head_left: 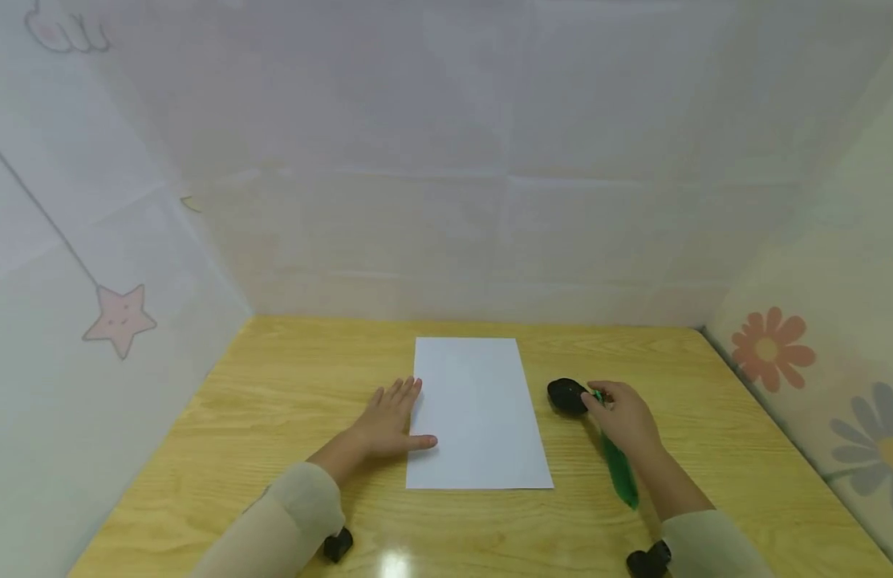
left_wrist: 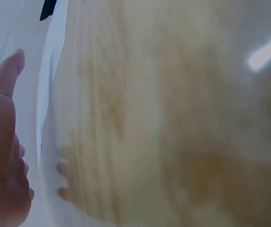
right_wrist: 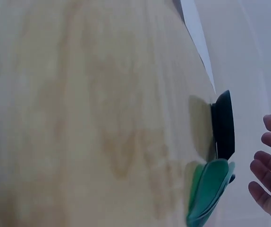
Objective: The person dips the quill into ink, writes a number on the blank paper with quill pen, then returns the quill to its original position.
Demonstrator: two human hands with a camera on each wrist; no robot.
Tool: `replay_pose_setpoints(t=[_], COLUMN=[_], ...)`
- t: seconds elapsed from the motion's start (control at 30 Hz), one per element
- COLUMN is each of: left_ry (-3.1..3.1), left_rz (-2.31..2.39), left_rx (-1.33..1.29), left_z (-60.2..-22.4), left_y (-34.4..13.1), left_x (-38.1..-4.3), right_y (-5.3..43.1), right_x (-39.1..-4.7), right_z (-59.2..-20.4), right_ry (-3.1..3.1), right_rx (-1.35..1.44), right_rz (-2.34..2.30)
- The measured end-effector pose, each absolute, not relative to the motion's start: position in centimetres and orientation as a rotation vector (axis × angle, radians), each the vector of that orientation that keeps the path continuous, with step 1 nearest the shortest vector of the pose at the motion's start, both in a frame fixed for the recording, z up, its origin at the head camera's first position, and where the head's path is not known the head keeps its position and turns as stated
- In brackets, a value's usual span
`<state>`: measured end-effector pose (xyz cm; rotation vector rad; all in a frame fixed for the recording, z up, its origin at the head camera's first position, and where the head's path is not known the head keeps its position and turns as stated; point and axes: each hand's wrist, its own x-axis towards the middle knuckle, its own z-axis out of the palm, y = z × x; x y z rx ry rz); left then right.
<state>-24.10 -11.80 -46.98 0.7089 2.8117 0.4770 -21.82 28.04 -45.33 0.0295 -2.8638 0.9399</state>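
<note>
A white sheet of paper [head_left: 478, 417] lies on the wooden table [head_left: 273, 377]. My left hand [head_left: 388, 421] rests at the paper's left edge, fingers spread, with the thumb tip over the sheet; in the left wrist view that thumb [left_wrist: 10, 73] stands out straight. To the right of the paper lie a dark oval object [head_left: 567, 396] and a long green leaf-shaped thing [head_left: 619, 474]. Over them in the head view is my right hand [head_left: 627, 417], its fingers loosely bent. The right wrist view shows those fingers [right_wrist: 263, 172] beside the green and black things, with nothing between them.
Pale cloth walls close in the table at the back [head_left: 453, 241], the left [head_left: 71, 417] and the right [head_left: 836, 241]. Small black devices sit by the left sleeve [head_left: 273, 522] and the right sleeve [head_left: 713, 546]. Light glares on the table's near part.
</note>
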Motion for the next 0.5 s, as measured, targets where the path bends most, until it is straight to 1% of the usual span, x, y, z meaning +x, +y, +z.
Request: replay_pose_setpoints(t=[0.2, 0.5], left_ry=[2.811, 2.851], left_rz=[0.49, 0.537], left_rx=[0.723, 0.738], left_z=[-47.9, -48.9], left_y=[-12.0, -12.2], left_x=[-23.6, -23.3], right_y=[29.0, 29.7], right_x=[-21.1, -21.3], right_z=[-45.7, -46.1], right_ry=[-2.897, -2.906], right_rx=[-0.09, -0.182], right_rz=[1.093, 1.182])
